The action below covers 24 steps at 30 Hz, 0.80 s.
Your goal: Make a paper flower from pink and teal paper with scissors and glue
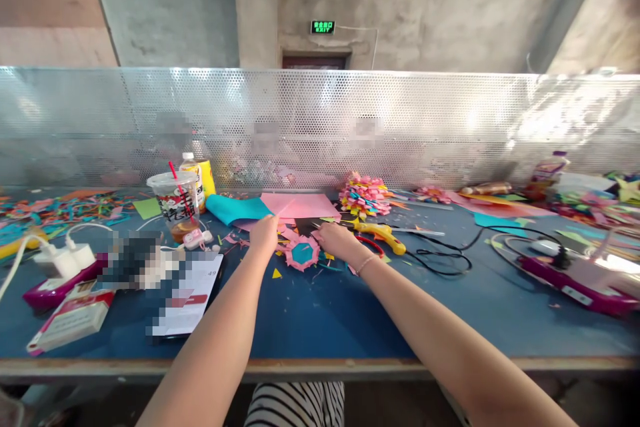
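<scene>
Between both hands (263, 235) (336, 240), paper flower (302, 253) flat, face up

Paper-craft workshop in a bare concrete hall: blue desk (320, 320) strewn with coloured paper scraps (60, 208), perforated metal divider (450, 127) at the far edge, exit sign (323, 27) beyond.

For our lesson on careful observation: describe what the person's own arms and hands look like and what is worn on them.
Both arms are bare from the bottom of the picture to the fingers, with no sleeves and no gloves. The left hand carries nothing that can be seen. The right hand has a thin, pale bracelet round the wrist. Rings or nail colour are too small to tell.
</scene>
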### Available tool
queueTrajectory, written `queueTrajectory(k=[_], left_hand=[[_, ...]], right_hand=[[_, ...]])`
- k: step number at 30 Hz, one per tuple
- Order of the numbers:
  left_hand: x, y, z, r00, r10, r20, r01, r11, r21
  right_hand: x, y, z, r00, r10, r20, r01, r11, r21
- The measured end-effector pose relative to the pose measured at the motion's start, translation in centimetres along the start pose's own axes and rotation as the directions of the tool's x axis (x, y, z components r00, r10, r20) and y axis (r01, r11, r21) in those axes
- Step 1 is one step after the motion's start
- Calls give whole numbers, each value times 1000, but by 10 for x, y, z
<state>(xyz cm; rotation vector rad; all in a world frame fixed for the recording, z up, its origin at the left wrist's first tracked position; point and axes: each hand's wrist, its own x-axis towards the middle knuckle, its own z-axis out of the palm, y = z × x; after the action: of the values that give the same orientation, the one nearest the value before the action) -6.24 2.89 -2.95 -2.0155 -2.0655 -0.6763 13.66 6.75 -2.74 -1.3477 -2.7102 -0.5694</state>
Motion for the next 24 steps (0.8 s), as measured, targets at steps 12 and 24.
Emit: queueTrajectory(k=[12,24], left_hand=[[1,12,-25,917,-124,-379,-65,891,-450],[20,1,-21,859,-511,26,-148,-297,-943]], right_hand=[[2,13,-1,993,104,-54,-64,863,501],[3,12,-6,975,152,163,-152,-78,985]])
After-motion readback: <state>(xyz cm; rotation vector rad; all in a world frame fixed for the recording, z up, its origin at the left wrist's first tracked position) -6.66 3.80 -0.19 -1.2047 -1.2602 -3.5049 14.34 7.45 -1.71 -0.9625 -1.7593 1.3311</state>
